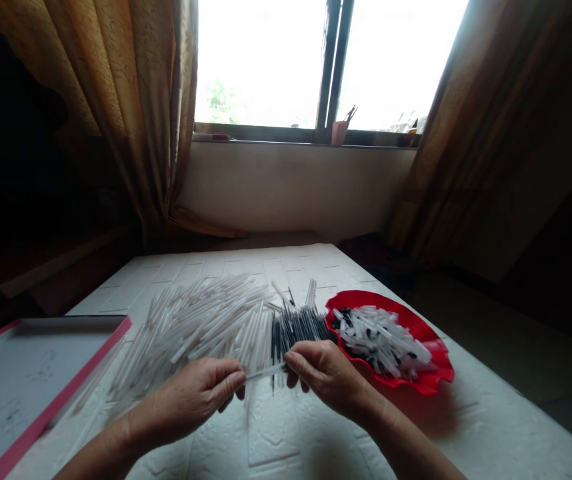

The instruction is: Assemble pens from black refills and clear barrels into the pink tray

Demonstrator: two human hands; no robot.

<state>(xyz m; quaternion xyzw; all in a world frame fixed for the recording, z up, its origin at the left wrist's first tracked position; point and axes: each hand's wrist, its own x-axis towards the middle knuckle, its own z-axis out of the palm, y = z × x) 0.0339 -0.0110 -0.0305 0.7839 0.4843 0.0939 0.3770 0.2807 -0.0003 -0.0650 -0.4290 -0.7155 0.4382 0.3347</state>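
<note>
Noted: for a steady two-point grip, the left hand (189, 400) and right hand (323, 377) were both closed narrowly, pinching one thin clear plastic tube (265, 372) by its ends, just left of the red scalloped dish (416, 327), with a loose heap of tubes (201, 327) on the counter (466, 427).

White brick-textured table (466, 433): loose plastic tubes (201, 327), red dish (361, 299), pink-rimmed tray (31, 380).

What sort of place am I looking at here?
Probably a home room used for piecework: a window with patterned brown curtains, a white brick-patterned table covering, a red wavy-rimmed bowl of clear tubes.
</note>
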